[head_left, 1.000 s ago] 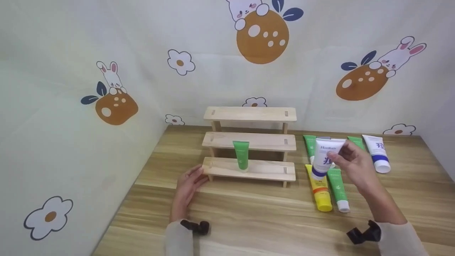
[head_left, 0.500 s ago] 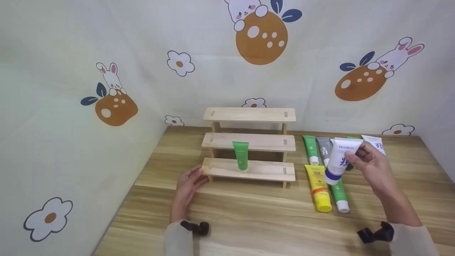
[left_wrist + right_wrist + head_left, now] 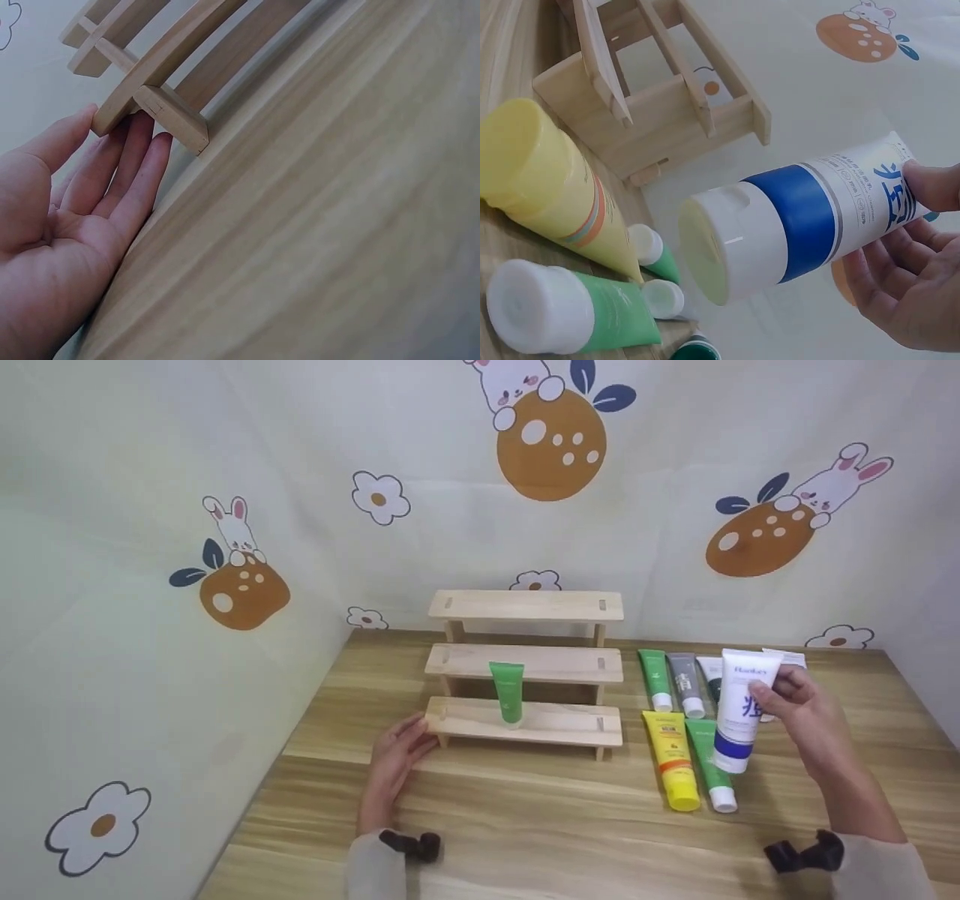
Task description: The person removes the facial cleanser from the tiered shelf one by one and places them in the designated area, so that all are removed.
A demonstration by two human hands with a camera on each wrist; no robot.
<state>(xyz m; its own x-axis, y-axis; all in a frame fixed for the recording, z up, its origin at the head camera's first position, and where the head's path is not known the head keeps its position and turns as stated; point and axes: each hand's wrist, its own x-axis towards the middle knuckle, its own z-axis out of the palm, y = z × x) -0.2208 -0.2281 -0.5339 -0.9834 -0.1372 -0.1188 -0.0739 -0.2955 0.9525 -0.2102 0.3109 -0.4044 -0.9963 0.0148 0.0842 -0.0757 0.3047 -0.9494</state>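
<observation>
A three-tier wooden display stand (image 3: 555,727) stands on the table, and a small green tube (image 3: 508,690) is upright on its lowest tier. My left hand (image 3: 394,757) grips the left end of that tier; in the left wrist view the thumb (image 3: 73,135) is at the board's edge and the fingers lie beneath. To the right, my right hand (image 3: 814,720) pinches a white tube (image 3: 742,697) with a blue band near its flat end, cap downward, above the other tubes. The right wrist view shows its white cap (image 3: 735,240) closest to the camera.
Below and left of the held tube lie a yellow tube (image 3: 671,757) and a green tube (image 3: 705,750). Behind them are another green tube (image 3: 655,679), a grey tube (image 3: 684,682) and more tubes, partly hidden. A printed cloth (image 3: 637,532) backs the table.
My right hand has moved right and slightly toward me with the white tube, which now hangs more upright. My left hand stays on the stand.
</observation>
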